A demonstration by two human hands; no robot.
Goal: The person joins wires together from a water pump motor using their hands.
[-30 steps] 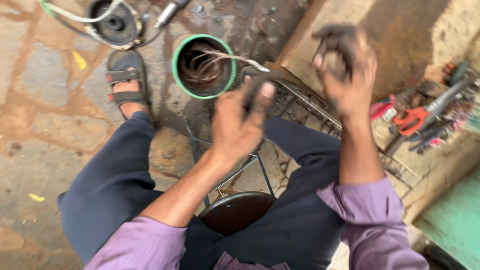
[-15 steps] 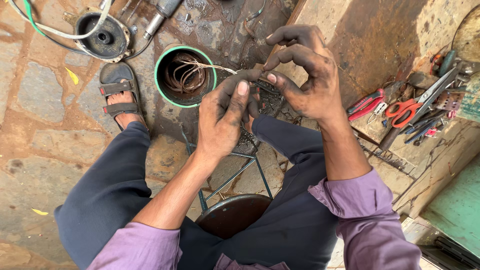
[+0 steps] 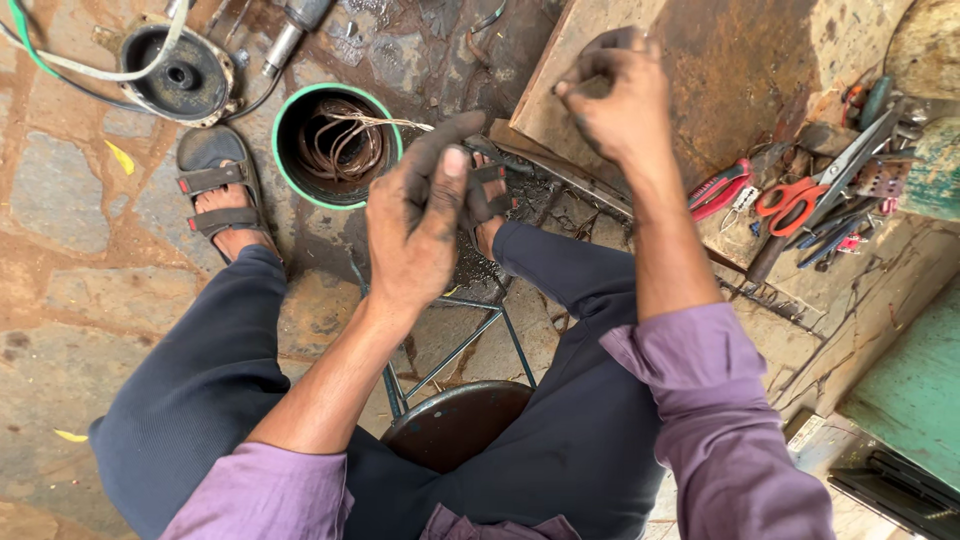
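At far left a motor housing (image 3: 180,72) lies on the stone floor (image 3: 70,260) with a white cable (image 3: 110,70) looped over it. Just right of it, a sandalled foot (image 3: 222,195) rests beside a green-rimmed can (image 3: 338,147) holding a coil of copper wire (image 3: 340,150).

A thin strand (image 3: 385,121) runs out of the can toward the left hand (image 3: 420,225). That hand hangs above the can's right edge, back to the camera, fingers loosely curled, thumb tip pointing up; whether its grip pinches the strand cannot be told, since the palm side is hidden.

The wire looks light, springy and thin: it should bend easily, kink if tugged sharply, and slip through greasy fingers. A pinch close to the free end, or a loop round a finger, seems the safest hold.

Below the hands a metal stool (image 3: 455,425) stands between the dark trousers (image 3: 200,390).

The right hand (image 3: 615,95) is raised higher, over a rusty plate (image 3: 760,70), forearm nearly upright, fingers closed into a fist. It may hold the strand's end, but nothing shows in it.

At far right, on a low counter (image 3: 870,290), lie red-handled scissors (image 3: 800,195), pink pliers (image 3: 720,188) and other small tools (image 3: 850,235).
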